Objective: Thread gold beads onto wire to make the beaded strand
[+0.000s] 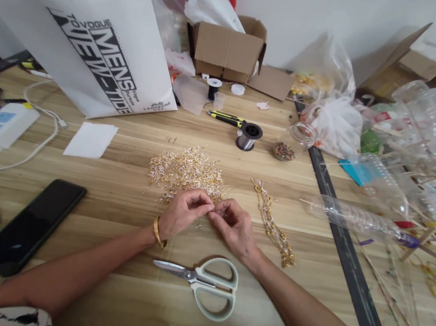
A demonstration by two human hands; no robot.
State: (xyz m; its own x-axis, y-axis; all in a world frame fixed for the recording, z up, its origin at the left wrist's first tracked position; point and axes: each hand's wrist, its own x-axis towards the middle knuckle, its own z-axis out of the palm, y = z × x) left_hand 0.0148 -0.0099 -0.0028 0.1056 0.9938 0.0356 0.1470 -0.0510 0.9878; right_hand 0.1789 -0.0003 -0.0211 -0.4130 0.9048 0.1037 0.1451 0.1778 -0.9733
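Observation:
My left hand point(184, 212), with a gold bracelet point(159, 233) at its wrist, is closed in a pinch. Close beside it, fingertips almost meeting, my right hand point(233, 226) pinches too. Whatever lies between the fingertips is too small to make out. Just beyond both hands spreads a pile of small gold and silver beads or findings point(186, 171). Right of my right hand lies a bundle of beaded gold and silver strands point(272, 226). Scissors point(197, 280) with pale handles rest on the table below my hands, blades slightly apart and pointing left.
A wire spool point(249, 136), a yellow-black cutter point(226, 118) and a jar of beads point(292, 145) stand behind the pile. At left are a phone point(32, 226), white paper point(91, 140) and a large paper bag point(96, 40). Plastic bottles and sticks crowd the right.

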